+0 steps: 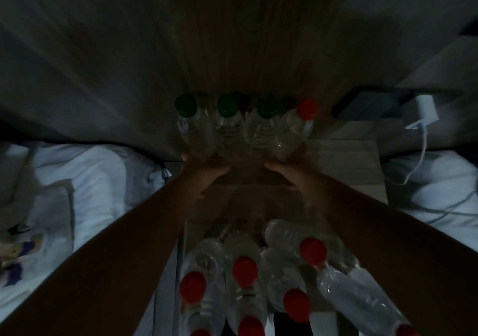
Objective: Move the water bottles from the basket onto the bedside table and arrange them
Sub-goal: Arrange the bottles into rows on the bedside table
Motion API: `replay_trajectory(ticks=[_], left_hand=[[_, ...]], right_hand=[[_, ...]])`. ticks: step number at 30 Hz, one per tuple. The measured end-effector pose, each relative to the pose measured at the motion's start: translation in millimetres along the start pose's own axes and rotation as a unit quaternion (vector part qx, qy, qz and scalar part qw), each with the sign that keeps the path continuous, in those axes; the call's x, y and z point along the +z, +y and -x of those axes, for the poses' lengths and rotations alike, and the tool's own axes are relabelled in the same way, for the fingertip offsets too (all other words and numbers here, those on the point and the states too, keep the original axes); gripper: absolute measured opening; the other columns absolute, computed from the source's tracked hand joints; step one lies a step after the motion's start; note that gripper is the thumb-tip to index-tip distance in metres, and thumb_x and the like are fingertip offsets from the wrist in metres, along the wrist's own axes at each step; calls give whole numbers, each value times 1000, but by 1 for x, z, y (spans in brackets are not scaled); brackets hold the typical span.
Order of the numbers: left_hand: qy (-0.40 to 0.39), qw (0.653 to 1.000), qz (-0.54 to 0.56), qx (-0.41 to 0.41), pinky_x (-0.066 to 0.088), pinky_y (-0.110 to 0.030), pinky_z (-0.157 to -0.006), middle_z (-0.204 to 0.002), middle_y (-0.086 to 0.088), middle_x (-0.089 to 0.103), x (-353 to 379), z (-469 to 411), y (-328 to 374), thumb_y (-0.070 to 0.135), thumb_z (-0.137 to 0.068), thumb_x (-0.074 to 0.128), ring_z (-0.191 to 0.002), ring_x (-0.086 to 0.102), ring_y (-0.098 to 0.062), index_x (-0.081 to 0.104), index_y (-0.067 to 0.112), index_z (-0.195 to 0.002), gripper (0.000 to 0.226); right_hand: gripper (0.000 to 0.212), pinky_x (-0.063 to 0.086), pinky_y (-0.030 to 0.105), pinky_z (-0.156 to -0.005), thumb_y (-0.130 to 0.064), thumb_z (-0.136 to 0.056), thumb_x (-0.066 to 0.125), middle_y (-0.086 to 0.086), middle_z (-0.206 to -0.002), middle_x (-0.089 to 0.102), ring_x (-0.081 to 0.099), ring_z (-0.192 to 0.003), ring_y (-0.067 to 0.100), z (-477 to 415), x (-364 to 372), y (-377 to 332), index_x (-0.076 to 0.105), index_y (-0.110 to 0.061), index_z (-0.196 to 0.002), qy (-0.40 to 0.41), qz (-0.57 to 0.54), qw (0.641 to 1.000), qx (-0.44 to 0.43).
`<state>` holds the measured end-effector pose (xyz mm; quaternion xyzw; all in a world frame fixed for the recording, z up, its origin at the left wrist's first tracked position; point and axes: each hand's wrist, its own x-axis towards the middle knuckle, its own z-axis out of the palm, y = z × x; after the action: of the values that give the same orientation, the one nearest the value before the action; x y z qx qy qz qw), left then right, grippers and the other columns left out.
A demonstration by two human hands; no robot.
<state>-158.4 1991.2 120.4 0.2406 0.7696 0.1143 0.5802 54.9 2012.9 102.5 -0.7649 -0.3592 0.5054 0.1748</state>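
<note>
Bottles first: we've got a row of four standing at the back of the bedside table [344, 160], three green-capped bottles [227, 126] and one red-capped bottle [294, 131] on the right end, all shoulder to shoulder against the wooden wall panel [245, 38]. Our left hand [207, 173] cups the base of the leftmost one and our right hand [289, 173] cups the base of the red-capped one, fingers curled loosely around the row's ends, so we're squeezing the line together, not gripping any single bottle. It's dark, so we can't tell exactly how tight the fingers sit.

The remaining bottles [258, 279], all red caps, sit nearer to us at the bottom of the view; they're presumably in the basket, but we can't make out its rim.

Tips for this bit, as we see it:
- Push low, at the bases. Push high and they'll likely tip like dominoes.
- Press both ends evenly so the row stays straight along the wall.
- Leave room in front for a second row, plenty more to come.
- Mind the white charger [424, 111] and its cable on the right side.
</note>
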Motion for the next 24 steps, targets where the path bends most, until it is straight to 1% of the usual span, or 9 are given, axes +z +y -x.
replay_trajectory(ticks=[3, 5, 8, 11, 14, 16, 17, 21, 24], left_hand=[[-46, 998, -48, -2, 45, -35, -79, -138, -6, 49, -8, 38, 0, 42, -76, 74, -120, 51, -25, 37, 17, -140, 78], [-63, 991, -88, 82, 43, -30, -84, -128, -6, 56, -16, 79, 4, 29, -85, 67, -111, 54, -17, 50, 11, -131, 52], [-82, 974, -81, 193, 50, -17, -83, -115, -8, 61, -26, 135, -4, 6, -87, 62, -102, 63, -5, 54, 2, -127, 41], [-60, 958, -103, 260, 47, -3, -72, -102, 3, 61, -34, 185, -24, -2, -86, 61, -75, 59, 19, 54, 14, -120, 38], [-4, 953, -153, 261, 46, -3, -70, -103, 4, 58, -36, 213, -50, 15, -89, 63, -81, 57, 5, 58, 12, -116, 28], [32, 946, -188, 264, 44, -12, -68, -105, 1, 63, -35, 223, -71, 23, -89, 63, -90, 61, -9, 61, 11, -114, 28], [42, 937, -209, 276, 44, -18, -72, -103, 0, 65, -33, 226, -79, 25, -87, 65, -91, 61, -12, 63, 12, -111, 27], [74, 926, -243, 278, 47, -30, -83, -101, -5, 63, -27, 230, -97, 30, -87, 65, -89, 56, -15, 63, 11, -106, 27], [96, 914, -268, 289, 41, -24, -80, -109, -10, 64, -25, 226, -100, 30, -89, 61, -98, 61, -24, 64, 10, -108, 28]], right_hand=[[63, 45, 42, -101, -20, -74, 78, 4, -124, 58, 56, -117, 27, 33, -26, -10, 52, -11, -130, -71, 46, 994, -75], [49, 45, 44, -101, -15, -80, 73, 11, -120, 61, 58, -114, 30, 67, -44, -20, 56, -9, -125, -105, 124, 978, -128], [51, 48, 45, -99, -16, -84, 70, 7, -128, 57, 57, -113, 22, 119, -66, -24, 50, -16, -130, -144, 164, 958, -184], [61, 46, 43, -99, -25, -84, 70, 7, -132, 53, 54, -119, 24, 166, -77, -21, 43, -15, -138, -151, 291, 913, -242], [61, 47, 36, -94, -30, -86, 66, 10, -125, 61, 60, -110, 26, 203, -77, -20, 41, -18, -140, -164, 353, 878, -279], [59, 41, 28, -94, -40, -89, 59, 9, -126, 61, 59, -111, 25, 225, -71, -21, 42, -17, -141, -169, 404, 841, -317], [59, 40, 32, -98, -44, -89, 55, 9, -129, 60, 57, -114, 25, 233, -65, -21, 43, -16, -140, -175, 416, 830, -328], [42, 40, 43, -96, -35, -90, 56, 5, -124, 60, 54, -116, 28, 253, -44, -23, 50, -23, -130, -170, 460, 817, -304], [41, 41, 41, -96, -32, -91, 57, 7, -125, 59, 54, -116, 28, 255, -30, -22, 51, -20, -130, -190, 452, 823, -288]])
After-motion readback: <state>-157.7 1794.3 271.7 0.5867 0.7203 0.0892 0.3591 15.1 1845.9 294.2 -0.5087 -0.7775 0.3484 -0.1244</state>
